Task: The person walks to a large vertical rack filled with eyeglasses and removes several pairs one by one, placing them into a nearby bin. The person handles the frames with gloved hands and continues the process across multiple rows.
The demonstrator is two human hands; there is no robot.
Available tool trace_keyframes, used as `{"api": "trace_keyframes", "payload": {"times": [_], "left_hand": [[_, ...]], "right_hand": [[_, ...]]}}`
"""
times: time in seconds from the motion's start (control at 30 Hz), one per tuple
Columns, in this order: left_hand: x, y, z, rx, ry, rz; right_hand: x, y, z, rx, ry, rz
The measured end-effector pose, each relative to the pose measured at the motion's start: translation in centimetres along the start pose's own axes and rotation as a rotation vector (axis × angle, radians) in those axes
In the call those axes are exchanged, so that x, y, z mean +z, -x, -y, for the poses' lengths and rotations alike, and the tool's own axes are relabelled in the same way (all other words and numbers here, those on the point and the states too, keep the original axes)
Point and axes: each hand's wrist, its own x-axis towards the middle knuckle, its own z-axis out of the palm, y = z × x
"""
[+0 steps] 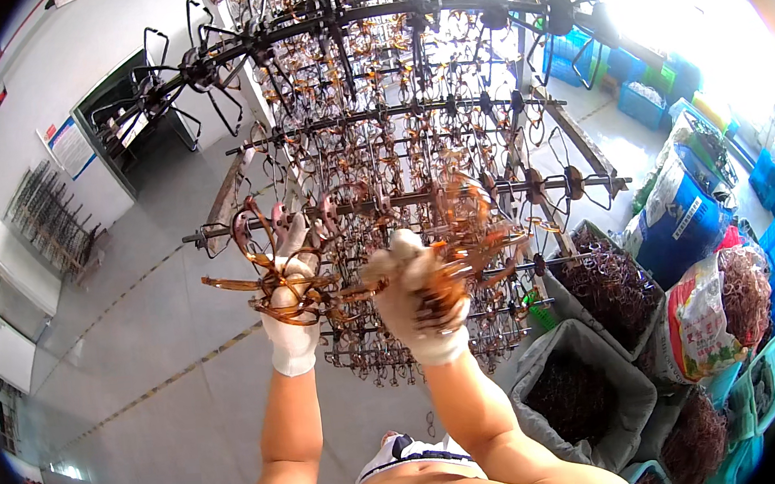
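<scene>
Gloved L hand (pixel 288 294) & R hand (pixel 401 283) (blurred) each clasp amber loops (pixel 440 300) nr rack (pixel 407 200); prob. light, stiff, slick, maybe brittle; best held by edges.

White-gloved left hand (pixel 290 298) among amber loops (pixel 224 284), fingers curled on some, just below rod (pixel 485 190) of rack. Right hand (pixel 403 287), also gloved, holds amber bunch (pixel 444 300), blurred. Higher rod (pixel 293 33) bears black prongs. Behind hands, rows of amber pieces on rack. At right: grey bin (pixel 644 409), dark contents; blue sack (pixel 683 213). At left: grey floor (pixel 173 337) with striped lines, dark doorway (pixel 138 126).
</scene>
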Motion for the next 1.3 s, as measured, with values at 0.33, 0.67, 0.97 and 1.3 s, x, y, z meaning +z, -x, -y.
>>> {"api": "trace_keyframes", "payload": {"times": [0.33,0.67,0.97,1.3], "left_hand": [[-0.3,0.0,-0.2,-0.025,0.060,0.107],[8.3,4.4,3.4,-0.137,0.232,-0.152],[9.5,8.1,8.9,-0.383,0.437,0.335],[13.5,9.7,10.5,-0.038,-0.042,0.389]], "right_hand": [[6.7,-1.1,2.7,-0.341,0.543,-0.444],[6.4,10.4,6.9,0.049,0.125,-0.187],[14.9,13.3,9.8,0.138,-0.309,-0.423],[16.4,17.6,14.8,0.177,-0.472,-0.664]]}}
